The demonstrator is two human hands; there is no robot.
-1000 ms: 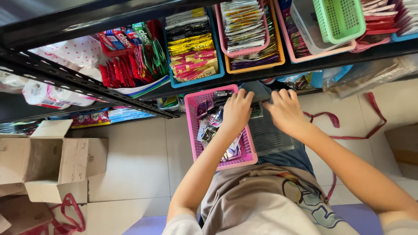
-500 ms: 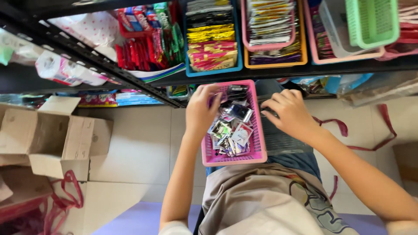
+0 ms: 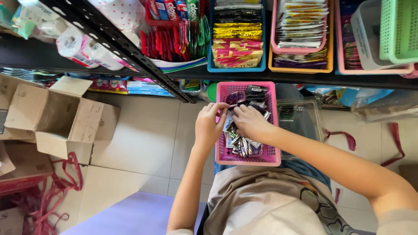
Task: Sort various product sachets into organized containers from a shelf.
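Observation:
A pink plastic basket [image 3: 269,157] rests on my lap, filled with small dark and silvery sachets [image 3: 242,145]. My left hand [image 3: 208,124] grips the basket's left rim, fingertips curled over the edge at the far corner. My right hand [image 3: 249,122] is inside the basket, fingers closed on sachets near its middle. A clear plastic basket [image 3: 301,119] sits just to the right of the pink one.
A black metal shelf [image 3: 130,56] holds blue, orange and pink bins of sachets [image 3: 237,43], a green basket [image 3: 398,30] and paper rolls [image 3: 82,45]. Open cardboard boxes [image 3: 52,117] stand on the tiled floor at left, with red straps [image 3: 52,191] nearby.
My right hand has moved from the clear basket on the right into the pink basket. My left hand has shifted to the pink basket's left rim.

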